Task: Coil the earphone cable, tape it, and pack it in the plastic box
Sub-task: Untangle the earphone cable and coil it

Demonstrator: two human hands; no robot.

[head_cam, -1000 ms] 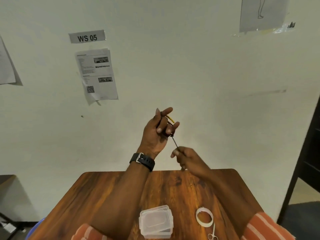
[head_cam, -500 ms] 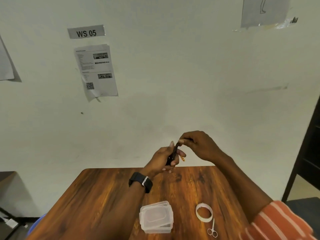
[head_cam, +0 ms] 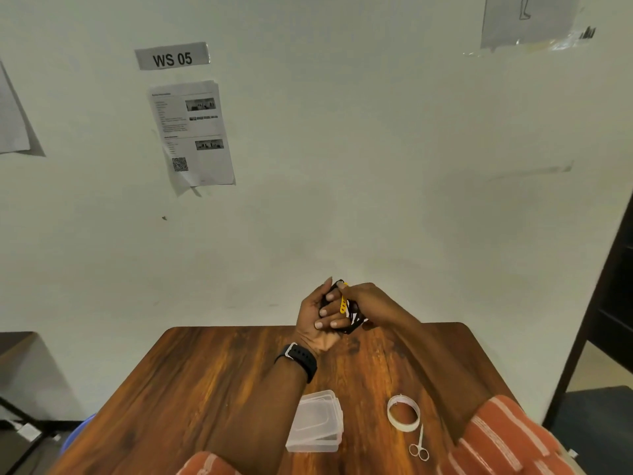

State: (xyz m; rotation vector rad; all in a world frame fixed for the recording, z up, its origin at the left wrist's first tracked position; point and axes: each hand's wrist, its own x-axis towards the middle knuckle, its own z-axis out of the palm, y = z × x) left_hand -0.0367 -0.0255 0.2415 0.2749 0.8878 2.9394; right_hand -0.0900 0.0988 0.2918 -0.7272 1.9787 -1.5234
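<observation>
Above the far edge of the wooden table [head_cam: 219, 389], both my hands meet around the black earphone cable [head_cam: 352, 322]. The cable is wound in loops round the fingers of my left hand [head_cam: 317, 320], which curl over it. A yellow strap [head_cam: 343, 302] sticks out of the coil. My right hand [head_cam: 364, 303] pinches the coil and strap from the right side. A clear plastic box [head_cam: 317, 421] with its lid on lies near the table's front, below my left forearm. A white tape roll [head_cam: 403, 413] lies right of the box.
Small scissors [head_cam: 419, 445] lie just in front of the tape roll. A dark shelf frame [head_cam: 603, 303] stands at the right of the table. A pale wall with taped papers and a "WS 05" label [head_cam: 172, 56] rises right behind the table.
My right hand has come up from below and closed in on the coil held by my left hand. Both hands dropped lower, toward the table's far edge. The loose cable end is now gathered in.
</observation>
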